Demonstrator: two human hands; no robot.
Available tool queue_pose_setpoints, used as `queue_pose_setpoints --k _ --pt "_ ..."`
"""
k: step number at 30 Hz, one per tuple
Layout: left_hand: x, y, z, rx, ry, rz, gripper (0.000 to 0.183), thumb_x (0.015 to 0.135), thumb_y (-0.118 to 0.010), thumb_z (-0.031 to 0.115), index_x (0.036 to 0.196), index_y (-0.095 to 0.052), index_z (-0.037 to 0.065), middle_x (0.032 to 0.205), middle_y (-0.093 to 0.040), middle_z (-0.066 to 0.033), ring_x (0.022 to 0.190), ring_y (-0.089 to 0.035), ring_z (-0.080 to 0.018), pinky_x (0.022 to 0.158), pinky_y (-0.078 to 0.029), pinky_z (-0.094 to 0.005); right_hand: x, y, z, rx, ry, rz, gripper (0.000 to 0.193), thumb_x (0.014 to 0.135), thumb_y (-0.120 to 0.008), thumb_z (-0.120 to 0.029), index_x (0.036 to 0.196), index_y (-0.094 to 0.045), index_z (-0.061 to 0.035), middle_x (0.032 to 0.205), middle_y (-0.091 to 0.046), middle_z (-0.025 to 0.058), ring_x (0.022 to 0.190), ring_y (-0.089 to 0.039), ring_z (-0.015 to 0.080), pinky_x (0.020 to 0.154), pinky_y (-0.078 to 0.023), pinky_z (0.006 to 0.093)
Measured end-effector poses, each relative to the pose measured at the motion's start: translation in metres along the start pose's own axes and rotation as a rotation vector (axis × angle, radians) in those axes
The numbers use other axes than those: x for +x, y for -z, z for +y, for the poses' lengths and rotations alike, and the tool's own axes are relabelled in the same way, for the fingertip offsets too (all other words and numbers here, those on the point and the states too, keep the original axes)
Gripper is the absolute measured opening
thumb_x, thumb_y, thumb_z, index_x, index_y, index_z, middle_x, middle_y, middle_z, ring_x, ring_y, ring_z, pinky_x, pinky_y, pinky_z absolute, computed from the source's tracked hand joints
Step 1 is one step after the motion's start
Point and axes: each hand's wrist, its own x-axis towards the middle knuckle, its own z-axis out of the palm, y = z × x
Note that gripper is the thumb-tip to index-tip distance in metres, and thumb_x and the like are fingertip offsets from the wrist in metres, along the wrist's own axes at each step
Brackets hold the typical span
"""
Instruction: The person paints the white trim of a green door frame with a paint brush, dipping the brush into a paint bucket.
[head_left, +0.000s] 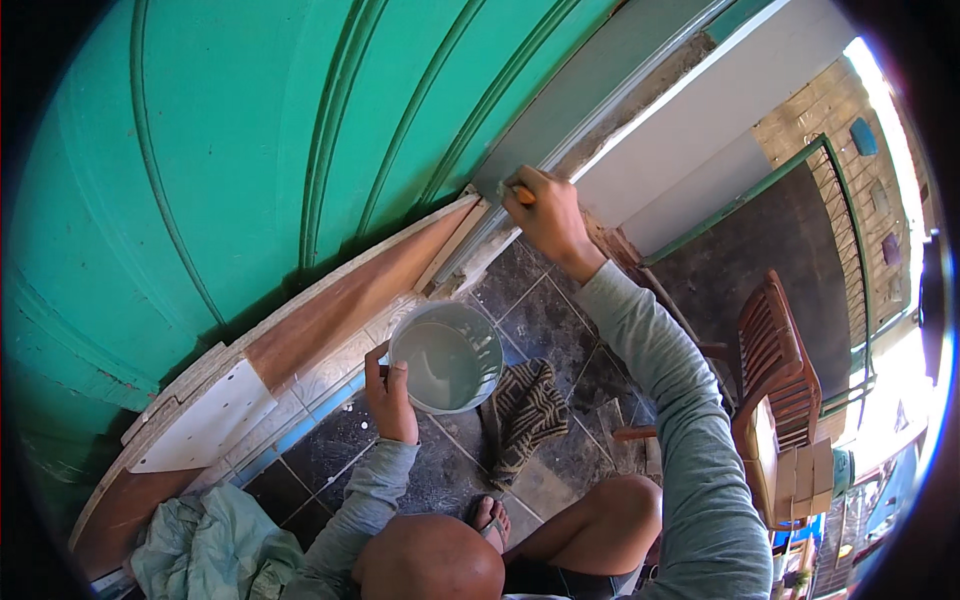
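Head view: I see painting low on the frame beside the green door (250,130).

My right hand (545,215), upper centre, grips an orange-handled brush (522,194) against the grey strip (600,90). My left hand (392,400) pinches the rim of the bucket (447,357) at centre. I judge a tipped bucket could spill onto the tiles (560,320) and striped cloth (525,410).

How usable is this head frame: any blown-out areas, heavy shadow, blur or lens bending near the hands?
Head view: sunlight blows out the right rim beyond the green railing; the teal door and both hands sit in even shade. The right hand and the left hand on the pale bucket look sharp. Fisheye bending curves the door's grooves, and black vignette fills the corners.
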Motion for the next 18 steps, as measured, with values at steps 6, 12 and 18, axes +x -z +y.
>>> queue_pose_setpoints --k 6,12,18 --pt "0.002 0.008 0.001 0.017 -0.036 0.013 0.04 0.091 -0.056 0.032 0.119 -0.056 0.004 0.074 -0.046 -0.0007 0.066 -0.042 -0.0097 0.061 -0.035 -0.026 -0.02 0.025 -0.02 -0.098 0.075 0.091 0.019 0.079 -0.067 -0.011 0.096 -0.062 -0.004 0.08 -0.065 0.015 0.069 -0.065 0.0338 0.061 -0.052 0.0414" --pt "0.005 -0.001 0.0 0.01 -0.041 0.018 0.039 0.09 -0.056 0.031 0.118 -0.056 0.003 0.074 -0.047 -0.0009 0.067 -0.042 -0.0096 0.06 -0.035 -0.0264 -0.007 0.013 -0.001 -0.047 0.087 -0.027 0.014 0.079 -0.066 -0.009 0.088 -0.058 -0.0031 0.075 -0.064 0.0147 0.064 -0.065 0.0317 0.058 -0.052 0.0398" --pt "0.003 0.001 -0.001 0.039 -0.007 0.008 0.039 0.09 -0.057 0.031 0.117 -0.056 0.003 0.075 -0.047 -0.001 0.068 -0.042 -0.0095 0.062 -0.035 -0.0267 -0.004 0.044 -0.024 -0.226 0.258 -0.026 0.014 0.079 -0.066 -0.008 0.087 -0.055 -0.0036 0.074 -0.056 0.0112 0.065 -0.062 0.0296 0.055 -0.05 0.0416"
